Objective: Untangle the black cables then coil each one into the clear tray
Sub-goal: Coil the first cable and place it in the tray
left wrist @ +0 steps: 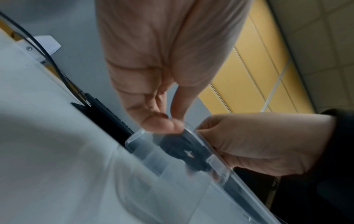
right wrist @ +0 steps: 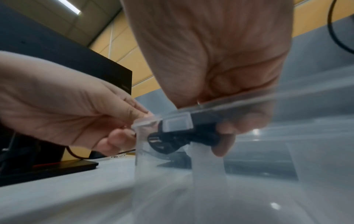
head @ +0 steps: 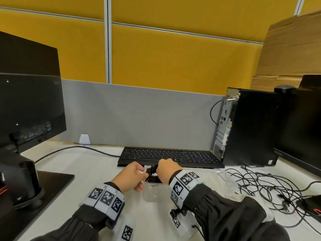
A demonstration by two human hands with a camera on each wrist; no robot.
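Observation:
A clear tray (head: pixel 152 193) stands on the white desk in front of the keyboard. My right hand (head: pixel 165 169) reaches into the tray's far end, fingers curled round a coiled black cable (head: pixel 151 173). The right wrist view shows that coil (right wrist: pixel 191 131) inside the tray wall (right wrist: pixel 145 151), gripped by the right hand (right wrist: pixel 220 130). My left hand (head: pixel 143 176) pinches the tray's left rim. In the left wrist view, its thumb and finger (left wrist: pixel 168 121) meet on the rim (left wrist: pixel 220 166) just above the coil (left wrist: pixel 184 148). A tangle of black cables (head: pixel 269 186) lies to the right.
A black keyboard (head: pixel 170 155) lies just behind the tray. A monitor (head: pixel 29 108) on a wide stand fills the left. A PC tower (head: pixel 251 127), a second monitor (head: pixel 304 127) and a black-and-red mouse (head: pixel 312 206) stand at the right. A tagged white item (head: pixel 127 232) lies at the near edge.

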